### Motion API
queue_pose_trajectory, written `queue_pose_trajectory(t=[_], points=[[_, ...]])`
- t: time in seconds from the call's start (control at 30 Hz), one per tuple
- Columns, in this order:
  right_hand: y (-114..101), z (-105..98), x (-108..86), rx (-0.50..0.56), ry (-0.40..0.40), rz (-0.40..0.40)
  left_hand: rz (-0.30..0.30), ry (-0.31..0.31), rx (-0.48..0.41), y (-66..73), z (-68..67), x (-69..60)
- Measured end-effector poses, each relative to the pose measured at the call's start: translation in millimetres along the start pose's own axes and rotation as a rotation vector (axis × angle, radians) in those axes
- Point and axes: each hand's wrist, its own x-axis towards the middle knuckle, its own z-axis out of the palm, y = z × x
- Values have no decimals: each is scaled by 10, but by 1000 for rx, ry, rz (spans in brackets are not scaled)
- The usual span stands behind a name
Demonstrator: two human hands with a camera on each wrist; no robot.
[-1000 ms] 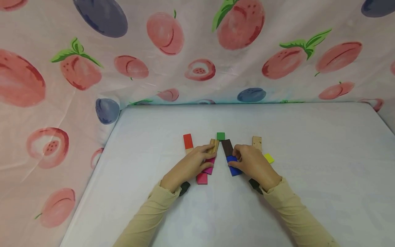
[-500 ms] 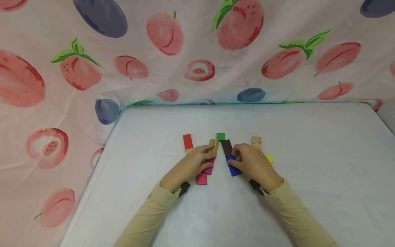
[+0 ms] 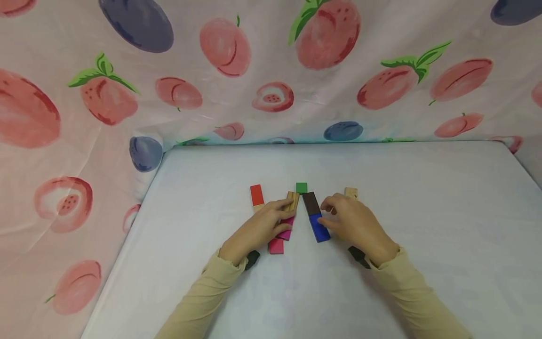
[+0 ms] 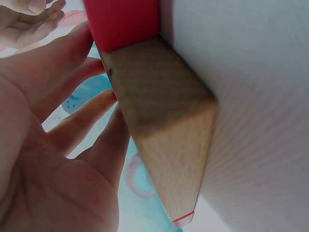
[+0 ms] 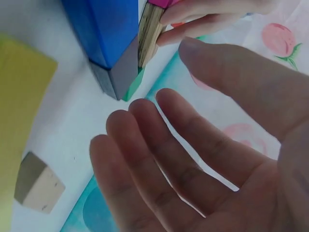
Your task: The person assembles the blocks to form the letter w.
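Observation:
In the head view my left hand (image 3: 262,229) lies over a striped wooden block (image 3: 291,200) and a magenta block (image 3: 286,229), fingers extended and touching them. A pink block (image 3: 276,246) sits at the magenta one's near end. My right hand (image 3: 355,221) hovers beside a blue block (image 3: 318,230), which stands end to end with a dark brown block (image 3: 311,204). From the right wrist view, a gap separates the loosely bent fingers and thumb from the blue block; nothing is held. Beyond the two slanted rows is a green block (image 3: 301,188).
A red block (image 3: 256,194) with a light wooden one (image 3: 258,207) lies left, partly behind my left hand. Right of my right hand's fingers is a speckled wooden block (image 3: 351,192). A yellow block (image 5: 24,82) shows in the right wrist view. Fruit-patterned cloth (image 3: 271,61) hangs behind the white table (image 3: 423,188).
My right hand has drawn off the blue block and shifted right, covering the yellow block in the head view. The left hand stays put on its blocks.

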Motion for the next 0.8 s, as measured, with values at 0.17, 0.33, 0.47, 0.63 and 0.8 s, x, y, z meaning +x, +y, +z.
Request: queue_pose_trajectory(t=[0.17, 0.33, 0.47, 0.63, 0.8], points=[[45, -55, -39, 5, 1, -13, -1, 2, -5, -7, 1, -4], [108, -97, -105, 4, 9, -27, 0, -1, -1, -17, 6, -11], [161, -130, -151, 1, 15, -42, 2, 0, 5, -14, 2, -11], [208, -159, -205, 1, 12, -58, 10, 5, 10, -12, 0, -7], [239, -161, -270, -17, -9, -40, 7, 4, -2, -9, 7, -2]])
